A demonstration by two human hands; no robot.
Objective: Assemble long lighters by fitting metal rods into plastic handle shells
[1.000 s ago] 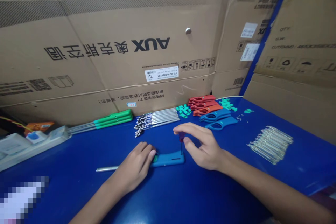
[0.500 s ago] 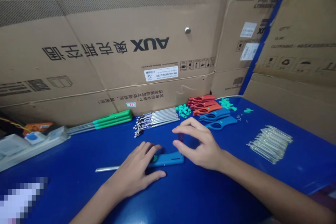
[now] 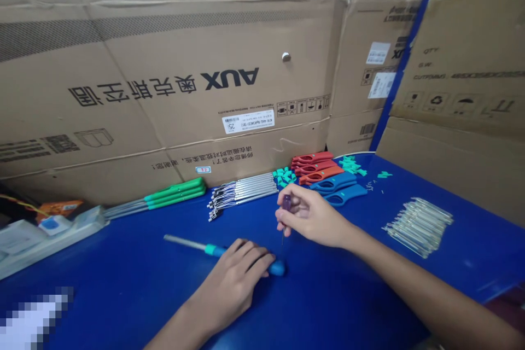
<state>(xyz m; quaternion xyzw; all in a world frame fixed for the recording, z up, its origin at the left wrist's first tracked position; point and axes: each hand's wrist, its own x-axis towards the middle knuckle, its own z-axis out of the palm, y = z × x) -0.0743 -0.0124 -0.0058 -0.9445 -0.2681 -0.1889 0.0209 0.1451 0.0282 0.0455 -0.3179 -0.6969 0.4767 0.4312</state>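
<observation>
A blue long-nosed lighter (image 3: 276,268) with a metal tube and a teal collar (image 3: 210,250) lies under my left hand (image 3: 235,279). The fingers wrap over its handle, hiding the middle, while the tube points to the upper left. Just above the handle's rounded end, my right hand (image 3: 305,216) grips a small screwdriver (image 3: 287,202) by its purple handle. Its thin shaft points down toward that end; whether the tip touches cannot be made out. Behind my right hand lie blue lighter shells (image 3: 346,195) and an orange one (image 3: 315,176).
Along the back lie red shells (image 3: 314,157), teal pieces (image 3: 284,176), metal tubes with wires (image 3: 256,187) and green lighters (image 3: 176,195). Clear refills or tubes (image 3: 420,227) form a bundle at right. A power strip (image 3: 86,224) sits left; cardboard (image 3: 164,38) walls the blue table (image 3: 123,284).
My left hand has moved right and closed over the lighter, which has turned so its tube points further up. My right hand has tilted the screwdriver shaft downward near the handle's end.
</observation>
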